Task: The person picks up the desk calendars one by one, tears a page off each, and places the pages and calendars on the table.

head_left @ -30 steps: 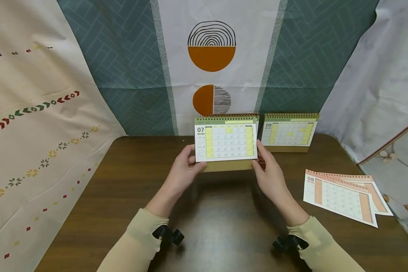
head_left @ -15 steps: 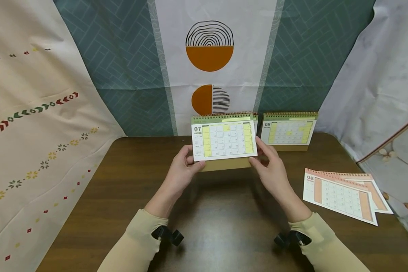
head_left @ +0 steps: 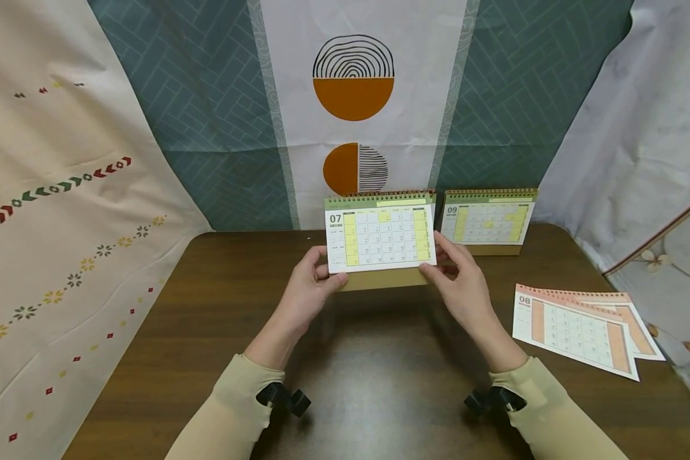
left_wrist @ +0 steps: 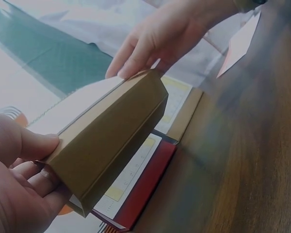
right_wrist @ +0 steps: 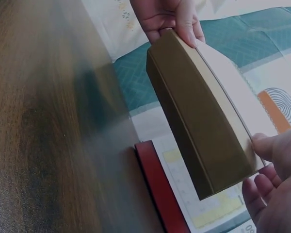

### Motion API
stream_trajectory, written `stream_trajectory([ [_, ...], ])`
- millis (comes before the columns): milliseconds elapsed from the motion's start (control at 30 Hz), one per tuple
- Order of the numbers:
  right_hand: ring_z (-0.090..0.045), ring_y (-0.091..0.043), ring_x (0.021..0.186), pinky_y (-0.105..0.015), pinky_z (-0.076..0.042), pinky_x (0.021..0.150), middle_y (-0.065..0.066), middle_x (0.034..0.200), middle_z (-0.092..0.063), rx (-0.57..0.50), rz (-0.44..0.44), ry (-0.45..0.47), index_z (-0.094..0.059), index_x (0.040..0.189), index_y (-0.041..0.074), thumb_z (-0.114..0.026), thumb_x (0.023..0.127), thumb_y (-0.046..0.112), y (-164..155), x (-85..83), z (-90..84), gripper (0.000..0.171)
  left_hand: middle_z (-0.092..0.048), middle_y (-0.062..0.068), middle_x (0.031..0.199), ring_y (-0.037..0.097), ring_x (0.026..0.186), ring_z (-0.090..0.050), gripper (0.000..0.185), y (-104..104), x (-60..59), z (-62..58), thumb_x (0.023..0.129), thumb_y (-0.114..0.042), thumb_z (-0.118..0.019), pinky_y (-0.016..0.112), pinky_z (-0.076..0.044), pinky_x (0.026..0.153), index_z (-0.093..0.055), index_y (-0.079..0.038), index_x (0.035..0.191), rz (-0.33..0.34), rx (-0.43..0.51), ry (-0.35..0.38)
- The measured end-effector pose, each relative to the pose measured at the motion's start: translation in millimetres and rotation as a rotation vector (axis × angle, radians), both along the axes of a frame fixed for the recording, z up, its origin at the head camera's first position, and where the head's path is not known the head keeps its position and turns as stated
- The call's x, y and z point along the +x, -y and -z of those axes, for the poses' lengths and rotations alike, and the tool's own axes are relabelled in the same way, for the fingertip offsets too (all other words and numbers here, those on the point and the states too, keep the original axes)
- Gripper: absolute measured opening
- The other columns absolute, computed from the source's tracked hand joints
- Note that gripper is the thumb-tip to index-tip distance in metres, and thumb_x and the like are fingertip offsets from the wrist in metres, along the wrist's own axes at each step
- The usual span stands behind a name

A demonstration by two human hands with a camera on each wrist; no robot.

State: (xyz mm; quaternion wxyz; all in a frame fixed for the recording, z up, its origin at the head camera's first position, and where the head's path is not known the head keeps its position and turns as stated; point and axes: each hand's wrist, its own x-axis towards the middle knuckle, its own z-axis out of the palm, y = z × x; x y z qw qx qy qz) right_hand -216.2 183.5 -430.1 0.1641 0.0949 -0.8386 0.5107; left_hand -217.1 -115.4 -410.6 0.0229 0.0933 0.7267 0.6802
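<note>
A spiral-bound desk calendar [head_left: 379, 237] open at page 07 is held upright above the brown table [head_left: 379, 370]. My left hand [head_left: 325, 271] grips its lower left corner, thumb in front. My right hand [head_left: 437, 265] grips its lower right corner. From below, the left wrist view shows the calendar's brown card base [left_wrist: 111, 141] between my left hand [left_wrist: 34, 165] and my right hand [left_wrist: 131, 60]. In the right wrist view the same base [right_wrist: 199, 131] spans from my left hand [right_wrist: 177, 29] to my right hand [right_wrist: 264, 160].
A second desk calendar [head_left: 489, 223] at page 09 stands at the back right. Loose orange 08 pages [head_left: 575, 332] lie near the right edge. A red-edged calendar [left_wrist: 145, 187] stands behind the held one, hidden in the head view. Patterned cloth hangs behind and at both sides.
The held calendar has drifted slightly up and left. My right hand's fingers have shifted a little along its lower right corner. Both hands keep their hold.
</note>
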Motion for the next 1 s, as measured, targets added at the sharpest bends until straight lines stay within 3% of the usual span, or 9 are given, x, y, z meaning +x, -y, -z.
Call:
stream_trajectory([
  [133,-0.061,-0.028,0.122,-0.022,-0.051,0.098,-0.014,0.14,-0.058,0.019,-0.015,0.016,-0.046,0.169,0.013,-0.083,0.101,0.012,1.1,-0.3,1.5,0.077,-0.08,0.019,0.118,0.019,0.095,-0.071,0.048,-0.6,-0.2,2.3,0.101,0.009,-0.073,0.032,-0.056,0.083,-0.055,-0.003,0.144,-0.016,-0.011,-0.005],
  [233,-0.062,-0.03,0.124,-0.016,-0.049,0.096,-0.016,0.144,-0.055,0.005,-0.022,0.018,-0.044,0.169,0.012,-0.083,0.1,0.009,1.9,0.2,1.2,0.079,-0.08,0.018,0.118,0.019,0.094,-0.07,0.047,-1.0,-0.3,3.4,0.101,0.009,-0.073,0.035,-0.055,0.082,-0.055,-0.003,0.143,-0.02,-0.016,-0.009],
  [433,-0.058,-0.029,0.131,-0.017,-0.048,0.101,-0.016,0.15,-0.05,-0.033,-0.039,-0.009,-0.045,0.169,0.011,-0.084,0.099,0.004,2.5,1.5,-1.0,0.081,-0.081,0.018,0.116,0.018,0.092,-0.069,0.045,-1.8,-0.2,3.2,0.102,0.009,-0.072,0.035,-0.055,0.082,-0.055,-0.003,0.142,-0.025,-0.018,-0.004],
  [633,-0.059,-0.025,0.126,-0.024,-0.047,0.107,-0.013,0.151,-0.052,-0.095,-0.05,-0.07,-0.051,0.166,0.015,-0.085,0.098,0.003,1.8,1.5,-0.9,0.077,-0.081,0.019,0.113,0.018,0.089,-0.068,0.044,-2.1,-1.1,2.8,0.101,0.009,-0.072,0.03,-0.053,0.078,-0.055,-0.001,0.141,-0.027,-0.008,0.005],
  [1000,-0.054,-0.021,0.129,-0.024,-0.048,0.105,-0.011,0.154,-0.052,-0.152,-0.088,-0.097,-0.053,0.165,0.014,-0.084,0.098,0.004,1.2,-4.3,-1.8,0.074,-0.08,0.022,0.115,0.016,0.092,-0.07,0.047,-0.3,-3.0,2.6,0.1,0.01,-0.072,0.029,-0.056,0.081,-0.054,0.001,0.142,-0.014,0.018,0.0],
])
